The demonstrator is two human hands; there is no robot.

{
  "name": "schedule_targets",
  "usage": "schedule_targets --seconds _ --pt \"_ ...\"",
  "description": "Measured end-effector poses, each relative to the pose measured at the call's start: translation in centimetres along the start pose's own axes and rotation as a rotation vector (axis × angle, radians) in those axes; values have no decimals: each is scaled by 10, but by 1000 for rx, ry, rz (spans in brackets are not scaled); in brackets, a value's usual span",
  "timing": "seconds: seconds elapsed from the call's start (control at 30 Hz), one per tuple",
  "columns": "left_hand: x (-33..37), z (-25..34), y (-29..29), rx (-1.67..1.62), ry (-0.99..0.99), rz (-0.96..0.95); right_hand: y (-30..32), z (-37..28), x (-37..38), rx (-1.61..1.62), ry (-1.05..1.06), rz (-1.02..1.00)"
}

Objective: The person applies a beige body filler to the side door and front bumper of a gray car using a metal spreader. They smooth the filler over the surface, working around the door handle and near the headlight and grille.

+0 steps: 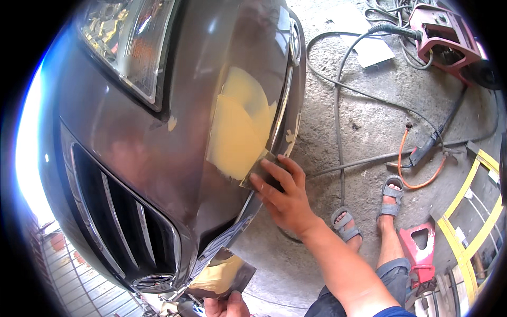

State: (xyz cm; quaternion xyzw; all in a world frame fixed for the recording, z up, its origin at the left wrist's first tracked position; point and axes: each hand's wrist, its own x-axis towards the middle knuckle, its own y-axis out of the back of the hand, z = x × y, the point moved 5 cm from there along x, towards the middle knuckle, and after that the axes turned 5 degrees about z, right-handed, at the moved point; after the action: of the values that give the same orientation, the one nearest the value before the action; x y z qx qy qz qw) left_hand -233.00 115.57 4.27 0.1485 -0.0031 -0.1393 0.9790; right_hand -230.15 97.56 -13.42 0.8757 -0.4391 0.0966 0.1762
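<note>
Red machine [442, 33], dark cable [337, 121], yellow frame [462, 186], concrete floor [369, 153]

A rounded pale-yellow patch [237, 132] marks the glossy brown car body [182, 158]; at six o'clock, a dark rectangular board [242, 276] has a golden-yellow smear [219, 276].

in view are one left hand [227, 307], one right hand [289, 198], one spreader [259, 169], one dark plate [244, 274], one car [185, 158], one headlight [127, 47] and one grille [124, 211]. there are also two sandals [389, 210], one red machine [443, 31], one red stand [423, 270], one yellow frame [463, 185] and one orange hose [417, 186].
</note>
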Motion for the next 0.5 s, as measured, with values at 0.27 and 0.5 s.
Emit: schedule_targets --seconds 0.27,0.5 --pt "-4 11 -12 -9 -66 -53 61 -12 35 -62 122 4" --pt "-4 18 -21 -43 -102 -53 83 -31 121 -158 413 8"
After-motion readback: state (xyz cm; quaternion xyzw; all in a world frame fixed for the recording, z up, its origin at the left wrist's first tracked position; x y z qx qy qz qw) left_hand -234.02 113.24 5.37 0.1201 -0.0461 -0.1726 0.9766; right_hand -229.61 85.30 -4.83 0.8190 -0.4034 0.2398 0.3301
